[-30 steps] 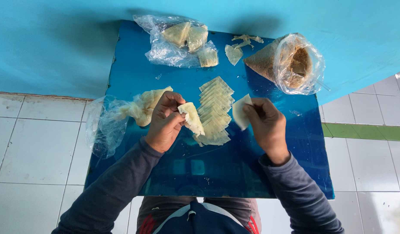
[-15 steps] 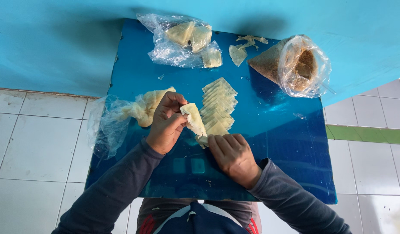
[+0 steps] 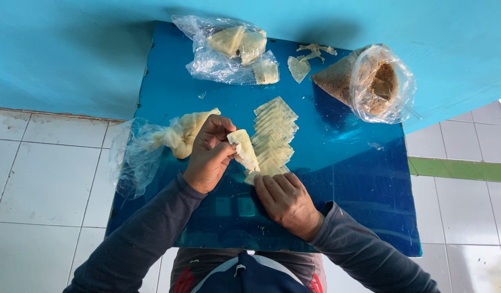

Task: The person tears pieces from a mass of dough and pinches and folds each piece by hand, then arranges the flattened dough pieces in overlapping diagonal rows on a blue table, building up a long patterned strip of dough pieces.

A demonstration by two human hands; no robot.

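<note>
My left hand (image 3: 208, 156) grips a small stack of pale, thin wrapper sheets (image 3: 244, 150) just above the blue table (image 3: 348, 163). A fanned row of the same pale sheets (image 3: 275, 133) lies on the table right of it. My right hand (image 3: 285, 199) rests palm down at the near end of that row, fingers touching the nearest sheet. Whether it grips anything is hidden under the palm.
A clear bag of pale dough-like pieces (image 3: 169, 142) lies left of my left hand. At the back are a clear bag with triangular pale pieces (image 3: 234, 50), loose scraps (image 3: 307, 59) and an open bag of brown crumbly filling (image 3: 369, 81). A turquoise wall and white floor tiles surround the table.
My right hand held a sheet beside the row a second ago; it has come down and left, and now lies flat at the row's near end. My left hand has stayed put.
</note>
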